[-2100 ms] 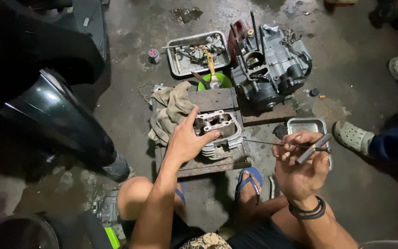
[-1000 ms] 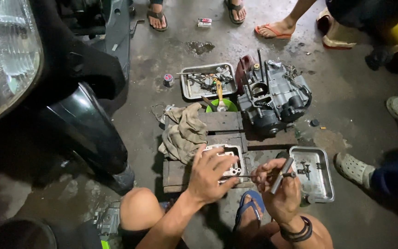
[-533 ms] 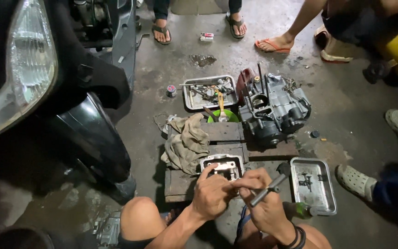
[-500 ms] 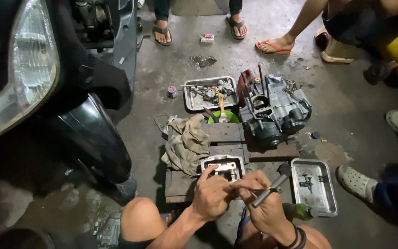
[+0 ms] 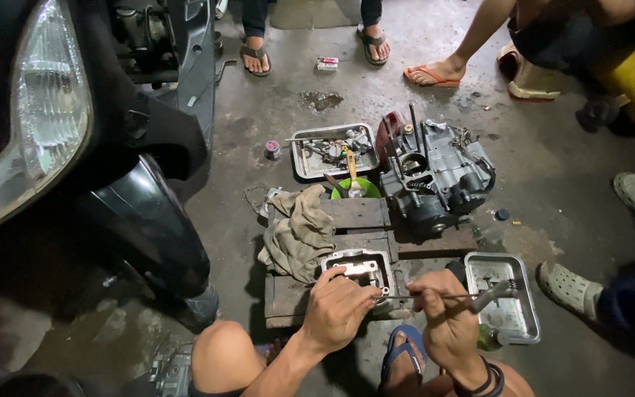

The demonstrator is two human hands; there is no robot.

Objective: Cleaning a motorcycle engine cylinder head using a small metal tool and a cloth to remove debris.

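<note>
Hands (image 5: pixel 391 312) closed on cylinder head (image 5: pixel 358 268), tool (image 5: pixel 472 296).

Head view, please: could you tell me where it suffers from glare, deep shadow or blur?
Head view: glare whitens the scooter headlight at left; deep shadow swallows the lower left corner beneath it; the left hand, right hand and cylinder head are evenly lit and fairly sharp.

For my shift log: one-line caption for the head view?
Left hand steadies a metal engine part on wooden blocks; right hand holds a thin tool.

a motorbike repair workshop: stained concrete floor (image 5: pixel 259 132), scooter (image 5: pixel 75 147), stripped engine (image 5: pixel 435 180), metal parts trays (image 5: pixel 332 151).
</note>
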